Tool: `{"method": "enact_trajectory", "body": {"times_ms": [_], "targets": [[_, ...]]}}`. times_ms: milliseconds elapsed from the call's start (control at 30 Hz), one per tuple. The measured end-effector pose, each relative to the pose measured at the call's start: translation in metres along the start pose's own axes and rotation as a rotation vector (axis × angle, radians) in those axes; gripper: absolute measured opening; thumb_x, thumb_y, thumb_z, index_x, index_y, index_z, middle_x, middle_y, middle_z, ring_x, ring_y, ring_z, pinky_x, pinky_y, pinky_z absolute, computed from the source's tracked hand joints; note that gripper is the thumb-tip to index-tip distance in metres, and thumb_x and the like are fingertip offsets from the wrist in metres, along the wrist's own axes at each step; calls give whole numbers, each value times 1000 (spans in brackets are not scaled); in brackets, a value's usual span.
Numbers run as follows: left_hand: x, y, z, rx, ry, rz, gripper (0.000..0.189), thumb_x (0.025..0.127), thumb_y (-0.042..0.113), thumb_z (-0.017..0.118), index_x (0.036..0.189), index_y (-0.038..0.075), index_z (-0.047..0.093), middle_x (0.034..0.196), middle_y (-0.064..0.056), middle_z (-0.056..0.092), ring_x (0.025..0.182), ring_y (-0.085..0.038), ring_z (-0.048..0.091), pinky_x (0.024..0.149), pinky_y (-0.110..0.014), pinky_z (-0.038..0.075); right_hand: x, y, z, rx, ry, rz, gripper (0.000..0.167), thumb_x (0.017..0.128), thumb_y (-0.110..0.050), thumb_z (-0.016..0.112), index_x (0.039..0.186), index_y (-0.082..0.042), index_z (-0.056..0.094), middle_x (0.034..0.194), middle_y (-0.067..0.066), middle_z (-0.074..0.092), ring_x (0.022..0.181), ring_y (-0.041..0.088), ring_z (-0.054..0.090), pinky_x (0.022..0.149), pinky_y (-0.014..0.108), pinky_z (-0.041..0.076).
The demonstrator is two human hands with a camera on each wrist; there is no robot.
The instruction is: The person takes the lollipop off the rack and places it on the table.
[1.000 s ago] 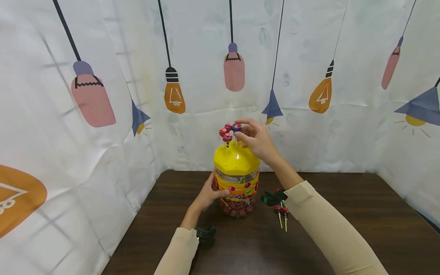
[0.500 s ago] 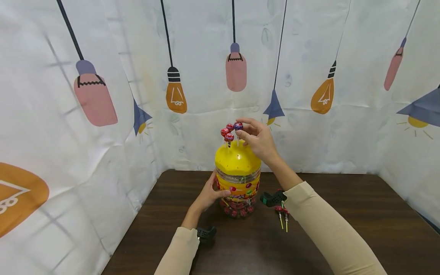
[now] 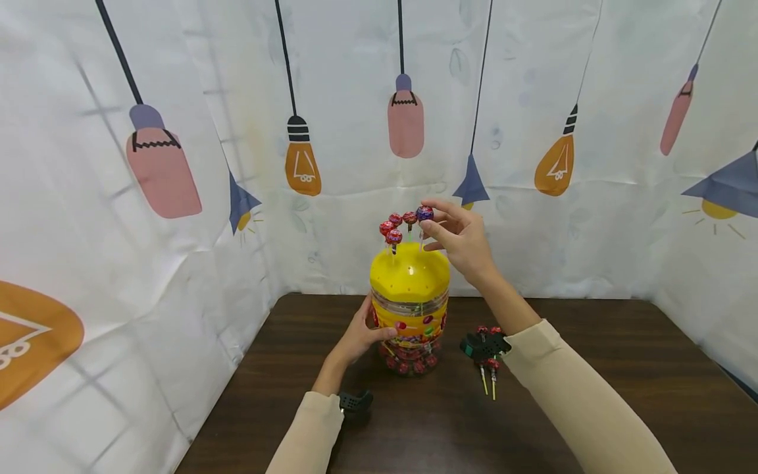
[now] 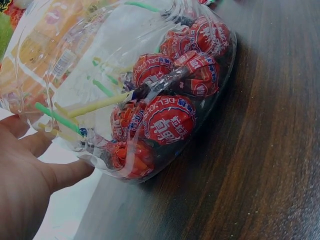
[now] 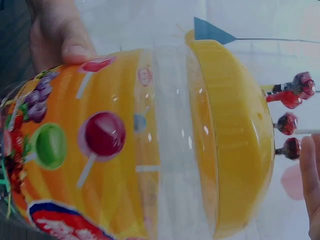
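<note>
A clear candy jar [image 3: 408, 352] with a yellow domed lid [image 3: 410, 271] stands upright on the table. My left hand [image 3: 358, 336] grips its left side, with the thumb on the front; the left wrist view shows red-wrapped lollipops [image 4: 170, 120] inside. Several lollipops [image 3: 394, 237] stand by their sticks in the top of the lid. Above the lid's right part, my right hand [image 3: 464, 240] pinches a purple-wrapped lollipop [image 3: 424, 212] by its head, stick down. Whether that stick touches the lid cannot be told. Part of the right hand [image 5: 311, 185] shows in the right wrist view.
Several loose lollipops [image 3: 488, 372] lie on the dark wooden table [image 3: 408, 421] to the right of the jar, partly hidden by the right wrist's black strap [image 3: 484, 345]. A white curtain [image 3: 355, 151] with printed lamps hangs behind and at both sides.
My right hand has moved a little right with the purple lollipop. A red lollipop now shows in the lid where the purple one was. My left hand keeps its grip on the jar.
</note>
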State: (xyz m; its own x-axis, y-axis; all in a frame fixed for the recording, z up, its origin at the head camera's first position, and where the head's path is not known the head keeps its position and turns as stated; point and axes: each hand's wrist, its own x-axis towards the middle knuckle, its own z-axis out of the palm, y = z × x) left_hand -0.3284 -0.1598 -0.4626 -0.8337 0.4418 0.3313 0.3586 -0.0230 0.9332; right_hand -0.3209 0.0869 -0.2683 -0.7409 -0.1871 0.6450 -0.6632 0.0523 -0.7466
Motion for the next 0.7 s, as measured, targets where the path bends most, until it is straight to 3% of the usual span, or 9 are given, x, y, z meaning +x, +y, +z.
{"method": "enact_trajectory", "body": {"times_ms": [333,700], "targets": [[0,-1,0,-21,-1,-17,89,92,31,79,160,38,22,152,-7,48,134,-24,55,112,-44,50,-25,9,-23,43,-20,69,39,99,-11,67,137,-4,63,97,7,63,81,14,70,68,37,65],[1,1,1,-10,3,-19,88,91,31,79,160,38,23,151,-5,49,134,-25,55,113,-47,49,-55,33,-54,18,-45,175,36,101,-15,65,136,-6,63,100,8,61,81,18,72,68,36,65]]}}
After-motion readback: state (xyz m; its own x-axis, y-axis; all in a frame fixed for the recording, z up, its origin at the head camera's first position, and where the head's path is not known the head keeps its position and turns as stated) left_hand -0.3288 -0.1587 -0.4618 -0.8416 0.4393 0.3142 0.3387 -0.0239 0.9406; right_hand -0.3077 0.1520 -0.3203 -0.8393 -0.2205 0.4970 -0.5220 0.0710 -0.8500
